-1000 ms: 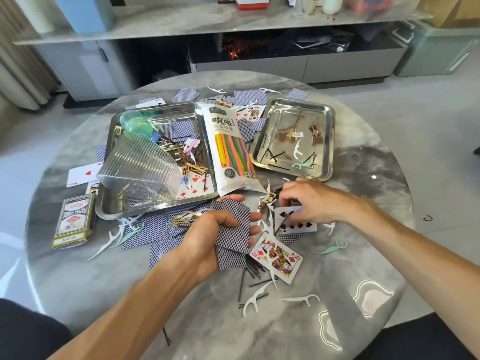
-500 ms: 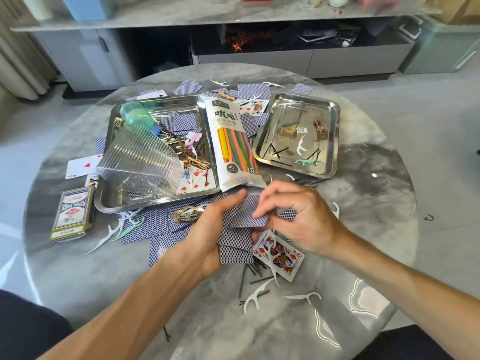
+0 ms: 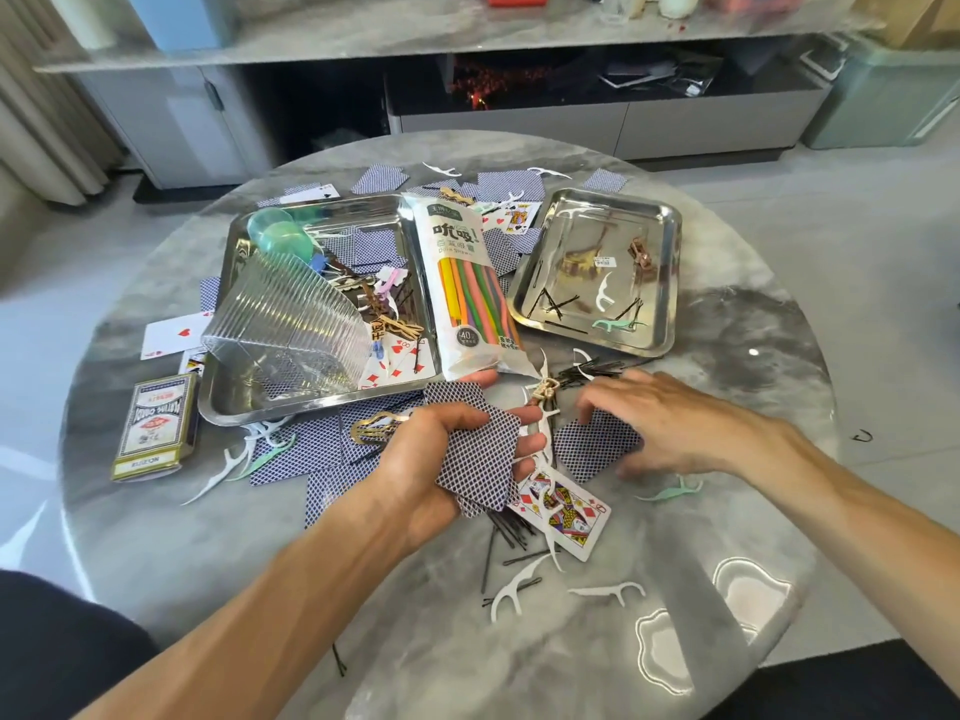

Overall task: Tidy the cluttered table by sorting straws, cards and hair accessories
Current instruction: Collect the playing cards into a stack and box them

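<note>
Half a second back the right hand [image 3: 670, 423] sat over the cards in the left palm; now it has moved off to the right and lies low on the table, its curled fingers pressing on a face-down blue-backed card [image 3: 592, 443] lying flat there, though whether the thumb has lifted an edge cannot be told. Meanwhile the left hand [image 3: 441, 459] stays where it was, palm up, thumb and curled fingers gripping a loose fan of face-down cards [image 3: 475, 454]. Just below that fan a queen of diamonds [image 3: 563, 514] lies face up on the round marble table [image 3: 675, 667], with black hairpins [image 3: 506, 532] partly under it and white floss picks [image 3: 511, 589] nearer the person. More face-down cards [image 3: 306, 449] spread left of the left hand, a gold hair clip [image 3: 376, 426] resting on them. Behind sits the large steel tray [image 3: 311, 407], holding a tipped stack of clear ribbed cups [image 3: 291, 324], hair clips and a few cards. A packet of coloured straws [image 3: 470, 288] leans across that tray's right rim, its lower end just above the left fingertips. Right of the packet, the small steel tray [image 3: 665, 283] holds hairpins, a brown clip and floss picks. A card box [image 3: 156, 423] lies near the table's left edge, and a mint floss pick [image 3: 670, 493] lies under the right wrist.
</note>
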Available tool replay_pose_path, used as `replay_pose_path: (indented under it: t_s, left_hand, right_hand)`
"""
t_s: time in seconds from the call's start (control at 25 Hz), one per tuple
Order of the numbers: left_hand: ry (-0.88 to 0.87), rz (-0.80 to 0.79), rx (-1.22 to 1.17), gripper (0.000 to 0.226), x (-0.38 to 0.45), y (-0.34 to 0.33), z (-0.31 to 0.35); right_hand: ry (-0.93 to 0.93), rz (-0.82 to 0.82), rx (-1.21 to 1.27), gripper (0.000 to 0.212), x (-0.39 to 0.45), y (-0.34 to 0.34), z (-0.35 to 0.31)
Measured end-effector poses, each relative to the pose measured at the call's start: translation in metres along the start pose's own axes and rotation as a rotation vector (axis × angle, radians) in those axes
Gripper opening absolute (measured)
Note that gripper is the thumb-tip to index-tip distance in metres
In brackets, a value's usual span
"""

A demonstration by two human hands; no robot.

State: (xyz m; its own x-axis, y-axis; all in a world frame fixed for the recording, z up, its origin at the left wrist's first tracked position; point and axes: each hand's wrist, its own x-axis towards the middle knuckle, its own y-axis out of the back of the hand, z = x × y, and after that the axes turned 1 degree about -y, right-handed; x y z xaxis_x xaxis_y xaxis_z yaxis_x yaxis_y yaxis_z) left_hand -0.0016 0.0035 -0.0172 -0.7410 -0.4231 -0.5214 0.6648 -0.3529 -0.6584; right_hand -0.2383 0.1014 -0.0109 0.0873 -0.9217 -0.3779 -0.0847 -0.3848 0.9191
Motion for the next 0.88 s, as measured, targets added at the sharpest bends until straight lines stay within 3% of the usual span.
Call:
replay_pose_path:
  t_s: [0.12, 0.4, 0.6, 0.76, 0.88]
  left_hand:
    - [-0.01, 0.024, -0.008, 0.047, -0.001, 0.0, -0.002]
    - [-0.018, 0.067, 0.016, 0.045, -0.009, 0.001, -0.003]
    - [-0.014, 0.055, 0.029, 0.045, -0.01, 0.002, -0.004]
    - [-0.031, 0.093, 0.093, 0.043, -0.008, 0.0, -0.005]
    - [-0.109, 0.157, 0.183, 0.034, -0.006, -0.005, -0.004]
  right_hand:
    - [0.02, 0.065, 0.033, 0.057, 0.007, 0.004, 0.001]
    - [-0.073, -0.108, 0.063, 0.066, 0.023, 0.013, -0.001]
    - [-0.068, -0.107, 0.061, 0.043, 0.025, 0.006, 0.003]
    - [-0.089, 0.045, 0.276, 0.03, 0.019, 0.007, 0.016]
    - [-0.115, 0.339, 0.724, 0.012, 0.015, 0.012, 0.0]
